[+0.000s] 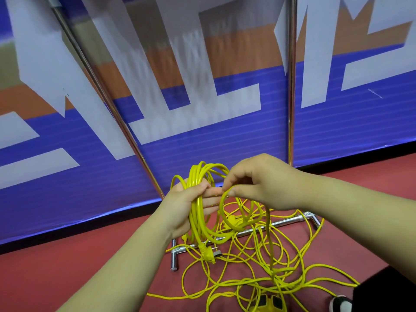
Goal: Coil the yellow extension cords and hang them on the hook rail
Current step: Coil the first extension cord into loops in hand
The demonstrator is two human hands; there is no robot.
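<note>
Only fragments of writing show: the banner [225, 143] behind the chrome stand [290, 220] carries huge white block strokes on blue and orange bands. They are cropped and partly smeared, so no word can be read, and no brand or label is legible on any cord. The stand's base bar lies on a dull red floor [67, 266], with a short cross foot at each end and two shiny uprights [292, 86] rising from it against the banner. Above the bar's left end the left hand [180, 208] has its fingers curled tight round a coil [198, 217] of yellow extension cord, several loops bunched together and hanging down from the grip. A yellow plug [208, 255] dangles from the coil just over that end of the bar. Above the middle of the bar the right hand [265, 183] pinches a further loop of the same cord between thumb and forefinger, right beside the left fingertips. Loose yellow cord [258, 266] sprawls in a tangle over the bar and across the floor on the near side of it. Nearer still, at the lower edge of view, lies a yellow socket block [267, 304], and to the right of it a dark trouser leg [387, 291] and the toe of a shoe [340, 304].
</note>
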